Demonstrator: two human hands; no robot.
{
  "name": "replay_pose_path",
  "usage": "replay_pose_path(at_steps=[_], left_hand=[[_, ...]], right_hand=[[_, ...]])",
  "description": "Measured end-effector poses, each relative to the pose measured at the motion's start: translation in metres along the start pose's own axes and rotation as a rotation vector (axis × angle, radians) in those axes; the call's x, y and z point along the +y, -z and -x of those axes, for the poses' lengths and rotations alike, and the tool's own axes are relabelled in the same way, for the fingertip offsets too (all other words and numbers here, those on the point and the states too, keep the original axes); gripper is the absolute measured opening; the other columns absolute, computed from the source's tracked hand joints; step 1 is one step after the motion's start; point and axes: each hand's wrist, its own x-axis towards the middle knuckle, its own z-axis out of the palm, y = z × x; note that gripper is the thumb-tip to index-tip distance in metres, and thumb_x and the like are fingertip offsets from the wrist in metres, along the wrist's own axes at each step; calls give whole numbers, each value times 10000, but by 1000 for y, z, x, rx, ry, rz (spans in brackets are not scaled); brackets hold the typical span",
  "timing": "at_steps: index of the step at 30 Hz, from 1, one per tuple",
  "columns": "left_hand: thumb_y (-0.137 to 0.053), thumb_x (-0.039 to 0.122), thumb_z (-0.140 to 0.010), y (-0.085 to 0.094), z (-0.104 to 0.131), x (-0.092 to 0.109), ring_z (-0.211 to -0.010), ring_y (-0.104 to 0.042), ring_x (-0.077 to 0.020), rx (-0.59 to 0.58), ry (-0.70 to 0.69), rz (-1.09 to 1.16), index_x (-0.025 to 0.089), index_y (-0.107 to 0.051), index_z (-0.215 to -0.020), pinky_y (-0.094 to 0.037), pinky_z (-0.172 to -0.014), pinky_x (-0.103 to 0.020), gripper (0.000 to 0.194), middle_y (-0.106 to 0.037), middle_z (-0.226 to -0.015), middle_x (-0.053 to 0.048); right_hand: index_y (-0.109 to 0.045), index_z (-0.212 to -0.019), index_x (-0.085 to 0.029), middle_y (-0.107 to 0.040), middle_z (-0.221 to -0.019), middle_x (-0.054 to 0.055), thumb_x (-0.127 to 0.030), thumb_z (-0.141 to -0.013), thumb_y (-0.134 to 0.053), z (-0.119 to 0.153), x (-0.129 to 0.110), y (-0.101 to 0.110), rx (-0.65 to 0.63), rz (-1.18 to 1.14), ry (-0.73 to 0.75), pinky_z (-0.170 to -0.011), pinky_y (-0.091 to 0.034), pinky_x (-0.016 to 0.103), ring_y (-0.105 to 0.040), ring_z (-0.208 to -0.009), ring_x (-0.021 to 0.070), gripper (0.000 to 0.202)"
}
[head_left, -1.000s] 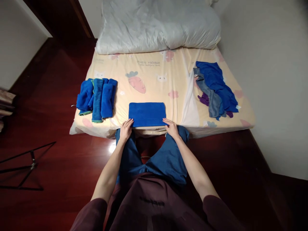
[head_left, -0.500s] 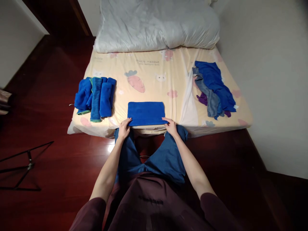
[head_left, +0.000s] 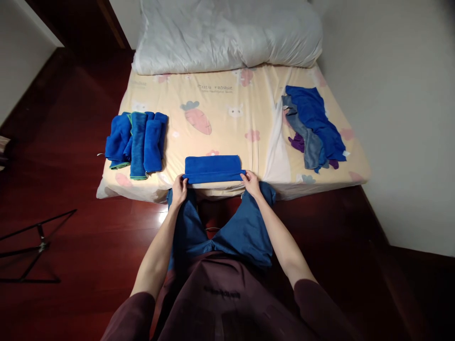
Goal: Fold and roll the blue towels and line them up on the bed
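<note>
A blue cloth (head_left: 213, 165) lies at the front edge of the bed, its near edge folded over in a narrow strip. My left hand (head_left: 179, 188) pinches the left end of that strip, and my right hand (head_left: 250, 183) pinches the right end. Several rolled blue towels, some with green edging, form a group (head_left: 138, 144) on the left of the bed. On the right lies a loose heap of blue (head_left: 314, 118), grey (head_left: 308, 141) and purple (head_left: 297, 142) cloths.
A pale quilt (head_left: 227, 38) is bunched across the back of the bed (head_left: 220, 118). Walls stand at left and right. A black metal stand (head_left: 41, 246) is on the dark red floor at the left.
The near edge of the blue cloth has been turned over into a strip, and the cloth looks shallower. Both hands still hold its ends. The view has shifted slightly.
</note>
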Motion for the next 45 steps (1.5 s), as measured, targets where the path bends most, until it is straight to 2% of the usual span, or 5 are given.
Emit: replay_pose_path(at_steps=[7, 19, 28, 35, 45], left_hand=[[-435, 493, -1017, -1, 0, -2, -942, -657, -226, 31, -34, -31, 196, -589, -1205, -549, -891, -393, 383, -669, -1063, -107], [-466, 493, -1008, 3, 0, 11, -966, -652, -235, 60, -10, 6, 182, -566, -1310, -547, -918, -409, 445, -661, -1132, -129], [-415, 469, -1033, 5, -1, 13, -866, -619, -219, 44, -99, -51, 184, -613, -1281, -539, -869, -402, 426, -621, -986, -100], [-421, 444, -1038, 7, -2, 16, -859, -617, -205, 41, -90, -46, 181, -633, -1296, -528, -852, -371, 425, -612, -949, -86], [-439, 436, -1033, 6, -2, 16, -771, -572, -185, 29, -91, -82, 172, -618, -1312, -520, -793, -355, 424, -582, -898, -70]], right_hand=[[-666, -1033, -207, -658, -788, 22, -596, -862, -625, 0, 0, 0, 3, -8, -15, -633, -626, 339, -636, -609, 164, 427], [-668, -1026, -209, -660, -769, 20, -635, -864, -611, 0, -6, 0, 22, 6, -4, -583, -597, 319, -622, -622, 177, 460], [-682, -995, -193, -683, -736, 28, -603, -852, -633, -1, -6, 1, 66, 86, 23, -678, -585, 331, -651, -678, 197, 437], [-684, -980, -169, -674, -711, 31, -577, -862, -630, 0, -10, 0, 66, 92, 45, -698, -566, 321, -641, -677, 188, 429], [-678, -1142, -169, -686, -836, 56, -493, -880, -641, 3, -10, -4, 132, 161, 94, -740, -581, 331, -658, -728, 181, 419]])
